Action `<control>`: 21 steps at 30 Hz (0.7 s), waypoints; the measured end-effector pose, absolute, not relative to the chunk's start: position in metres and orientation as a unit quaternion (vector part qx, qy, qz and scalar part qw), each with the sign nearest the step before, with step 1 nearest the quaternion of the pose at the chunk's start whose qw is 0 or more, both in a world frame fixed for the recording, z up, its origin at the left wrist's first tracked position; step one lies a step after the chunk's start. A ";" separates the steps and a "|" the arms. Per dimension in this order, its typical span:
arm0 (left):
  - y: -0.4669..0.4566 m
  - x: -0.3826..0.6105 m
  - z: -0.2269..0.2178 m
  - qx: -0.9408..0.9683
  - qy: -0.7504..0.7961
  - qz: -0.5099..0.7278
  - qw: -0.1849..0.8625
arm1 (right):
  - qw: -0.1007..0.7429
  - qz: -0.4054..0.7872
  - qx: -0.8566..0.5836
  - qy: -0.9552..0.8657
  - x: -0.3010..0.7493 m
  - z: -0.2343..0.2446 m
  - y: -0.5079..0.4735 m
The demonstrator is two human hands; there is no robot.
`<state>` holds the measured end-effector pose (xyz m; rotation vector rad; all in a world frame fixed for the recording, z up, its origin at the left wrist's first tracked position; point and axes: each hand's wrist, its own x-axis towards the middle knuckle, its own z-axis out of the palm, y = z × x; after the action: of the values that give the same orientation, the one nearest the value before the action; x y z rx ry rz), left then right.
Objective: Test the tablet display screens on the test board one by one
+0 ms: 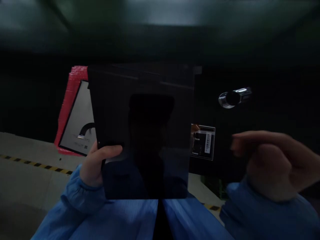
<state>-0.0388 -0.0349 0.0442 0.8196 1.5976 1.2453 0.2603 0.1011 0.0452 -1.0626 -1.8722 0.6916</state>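
A dark, glossy display panel stands up before me, facing me and mirroring a capped figure. My left hand grips its lower left edge, the thumb lying over the front. To the right, apart from the panel, my right hand is raised with fingers bent and tips drawn together; it is slightly blurred, and whatever may be between the tips cannot be made out. Behind the panel on the left lies a grey-backed screen with a black ribbon cable, on red wrapping. The main panel hides part of it.
A shiny metal ring-like fitting is on the dark surface at the right. Below it sits a small circuit board with a barcode label, partly covered by the panel. Yellow-black tape marks the floor at left.
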 end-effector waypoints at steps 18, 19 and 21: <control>0.034 -0.077 0.074 0.872 0.453 0.177 0.059 | 0.335 0.010 -0.058 -0.940 0.189 0.040 0.159; 0.027 -0.076 0.065 0.885 0.447 0.130 0.012 | 0.324 -0.026 -0.046 -0.944 0.189 0.030 0.154; 0.014 -0.075 0.049 0.895 0.439 0.056 -0.053 | 0.283 -0.059 -0.038 -0.957 0.188 0.016 0.141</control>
<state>-0.0746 0.0143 0.0486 2.9104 1.4277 0.1818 0.1885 0.1407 0.0160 -0.1020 -2.5611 -0.1585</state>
